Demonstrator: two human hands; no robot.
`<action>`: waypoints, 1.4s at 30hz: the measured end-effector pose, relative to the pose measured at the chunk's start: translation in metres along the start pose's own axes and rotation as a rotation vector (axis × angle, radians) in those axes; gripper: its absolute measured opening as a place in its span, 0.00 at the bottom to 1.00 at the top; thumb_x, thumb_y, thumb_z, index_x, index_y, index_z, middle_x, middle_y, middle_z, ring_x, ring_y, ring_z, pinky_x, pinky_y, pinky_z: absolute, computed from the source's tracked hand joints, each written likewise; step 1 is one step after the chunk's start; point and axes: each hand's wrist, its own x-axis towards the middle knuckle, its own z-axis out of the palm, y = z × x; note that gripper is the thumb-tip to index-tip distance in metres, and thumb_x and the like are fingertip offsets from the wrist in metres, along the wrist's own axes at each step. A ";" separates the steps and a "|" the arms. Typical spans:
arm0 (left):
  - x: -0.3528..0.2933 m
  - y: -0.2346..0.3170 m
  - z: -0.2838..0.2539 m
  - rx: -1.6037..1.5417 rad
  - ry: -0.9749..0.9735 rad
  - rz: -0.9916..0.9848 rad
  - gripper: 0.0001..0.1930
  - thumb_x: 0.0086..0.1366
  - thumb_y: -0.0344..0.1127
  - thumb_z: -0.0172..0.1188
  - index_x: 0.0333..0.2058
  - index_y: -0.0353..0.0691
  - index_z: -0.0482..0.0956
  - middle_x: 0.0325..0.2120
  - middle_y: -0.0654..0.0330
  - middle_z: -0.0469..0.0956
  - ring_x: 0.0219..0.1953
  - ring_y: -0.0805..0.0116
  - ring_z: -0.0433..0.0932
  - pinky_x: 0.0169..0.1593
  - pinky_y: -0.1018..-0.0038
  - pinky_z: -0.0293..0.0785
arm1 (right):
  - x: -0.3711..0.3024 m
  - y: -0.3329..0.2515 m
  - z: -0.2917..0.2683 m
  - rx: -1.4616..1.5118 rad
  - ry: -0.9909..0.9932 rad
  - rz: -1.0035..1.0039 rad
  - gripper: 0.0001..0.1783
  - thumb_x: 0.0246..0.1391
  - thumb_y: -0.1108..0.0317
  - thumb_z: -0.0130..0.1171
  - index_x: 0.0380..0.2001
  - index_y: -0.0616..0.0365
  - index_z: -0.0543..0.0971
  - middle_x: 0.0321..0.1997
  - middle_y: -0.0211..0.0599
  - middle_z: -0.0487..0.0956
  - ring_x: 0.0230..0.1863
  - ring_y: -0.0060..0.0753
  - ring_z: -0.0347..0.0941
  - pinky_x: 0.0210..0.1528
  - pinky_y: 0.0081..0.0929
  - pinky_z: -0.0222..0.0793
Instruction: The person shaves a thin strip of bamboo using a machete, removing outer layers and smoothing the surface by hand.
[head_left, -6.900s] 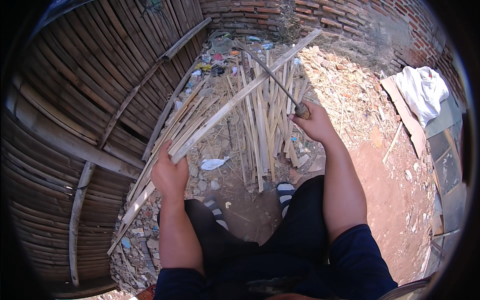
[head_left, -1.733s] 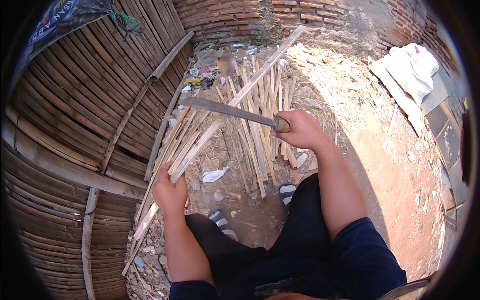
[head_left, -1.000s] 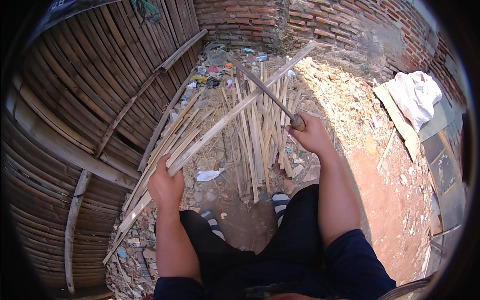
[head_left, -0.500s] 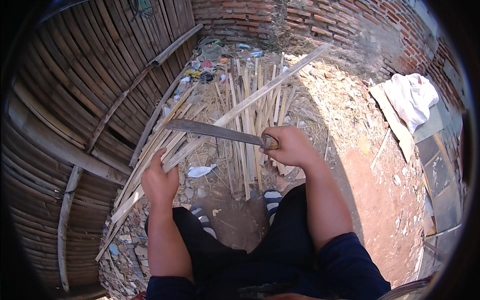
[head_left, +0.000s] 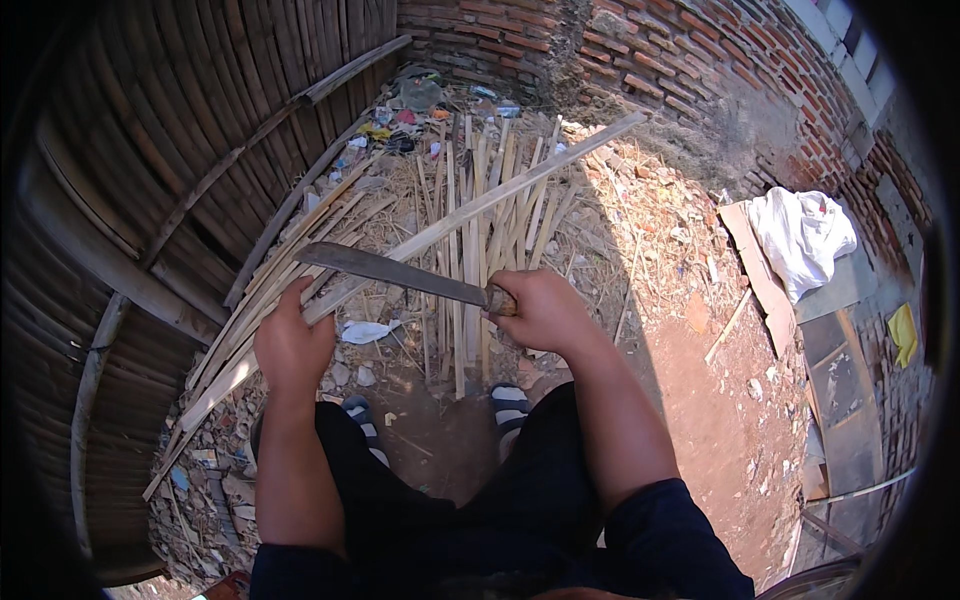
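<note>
My left hand (head_left: 295, 340) grips the near end of a pale wooden strip (head_left: 500, 198), which slants away to its right. My right hand (head_left: 545, 310) is wrapped round a wooden-handled machete (head_left: 400, 274), its blade crossing over the strip toward the left hand; contact I can't tell. I take this for a trimming step; another stroke calls for a steady strip and left fingers well clear.

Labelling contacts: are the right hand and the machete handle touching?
Touching. The head view shows the right hand wrapped around the machete handle, with no gap between them.
</note>
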 end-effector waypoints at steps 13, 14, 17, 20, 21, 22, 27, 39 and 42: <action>0.002 -0.003 -0.011 0.010 0.076 0.030 0.27 0.53 0.38 0.69 0.55 0.48 0.85 0.26 0.49 0.85 0.32 0.46 0.85 0.39 0.55 0.81 | 0.000 0.046 -0.015 0.288 0.223 0.290 0.20 0.55 0.56 0.73 0.42 0.59 0.84 0.36 0.51 0.85 0.38 0.58 0.82 0.43 0.46 0.76; 0.002 -0.003 -0.009 0.001 0.064 0.027 0.27 0.53 0.38 0.69 0.55 0.48 0.85 0.26 0.49 0.85 0.32 0.45 0.85 0.39 0.55 0.81 | 0.000 0.041 -0.014 0.246 0.167 0.247 0.19 0.55 0.56 0.73 0.43 0.58 0.84 0.36 0.52 0.85 0.39 0.58 0.82 0.43 0.46 0.76; 0.001 -0.002 0.000 -0.009 0.035 0.028 0.26 0.54 0.39 0.69 0.55 0.48 0.85 0.27 0.48 0.85 0.32 0.44 0.85 0.39 0.54 0.81 | 0.000 0.018 -0.004 0.099 0.016 0.119 0.19 0.54 0.57 0.72 0.44 0.56 0.84 0.37 0.52 0.85 0.42 0.59 0.82 0.44 0.49 0.77; -0.001 -0.004 0.006 0.028 0.042 0.050 0.26 0.54 0.39 0.69 0.55 0.48 0.84 0.27 0.48 0.85 0.32 0.43 0.85 0.39 0.53 0.81 | 0.002 -0.016 -0.002 -0.087 -0.112 0.023 0.18 0.53 0.58 0.71 0.45 0.53 0.83 0.37 0.54 0.84 0.43 0.61 0.82 0.45 0.54 0.77; -0.002 -0.004 0.005 0.060 0.051 0.056 0.26 0.54 0.39 0.69 0.55 0.48 0.84 0.27 0.48 0.85 0.32 0.43 0.85 0.39 0.53 0.81 | 0.002 -0.014 -0.002 -0.031 -0.086 0.023 0.17 0.53 0.57 0.72 0.42 0.54 0.82 0.34 0.51 0.84 0.41 0.57 0.83 0.43 0.51 0.77; -0.002 -0.004 0.004 0.093 0.061 0.061 0.26 0.54 0.39 0.70 0.55 0.48 0.84 0.27 0.48 0.85 0.31 0.43 0.85 0.38 0.53 0.81 | 0.002 -0.008 -0.004 0.025 -0.061 0.022 0.17 0.54 0.57 0.73 0.39 0.56 0.82 0.32 0.49 0.83 0.38 0.52 0.84 0.41 0.48 0.76; 0.001 -0.001 -0.006 0.022 0.122 0.057 0.28 0.52 0.36 0.71 0.56 0.49 0.84 0.28 0.49 0.86 0.31 0.46 0.86 0.38 0.54 0.81 | 0.002 0.041 -0.027 0.248 0.144 0.260 0.20 0.54 0.56 0.73 0.42 0.59 0.83 0.32 0.52 0.84 0.37 0.56 0.82 0.43 0.47 0.76; -0.004 0.003 0.006 0.030 0.105 0.110 0.27 0.53 0.37 0.69 0.55 0.46 0.84 0.25 0.49 0.85 0.30 0.45 0.85 0.38 0.55 0.81 | -0.005 0.003 -0.011 0.035 -0.017 -0.007 0.18 0.53 0.58 0.73 0.39 0.58 0.82 0.32 0.53 0.82 0.39 0.62 0.81 0.41 0.50 0.74; -0.001 -0.006 0.001 0.020 0.144 0.147 0.28 0.52 0.36 0.69 0.56 0.48 0.83 0.24 0.51 0.84 0.29 0.47 0.85 0.37 0.56 0.81 | 0.000 0.013 -0.016 0.107 0.021 -0.013 0.18 0.53 0.57 0.74 0.40 0.58 0.83 0.29 0.49 0.83 0.35 0.54 0.82 0.40 0.45 0.75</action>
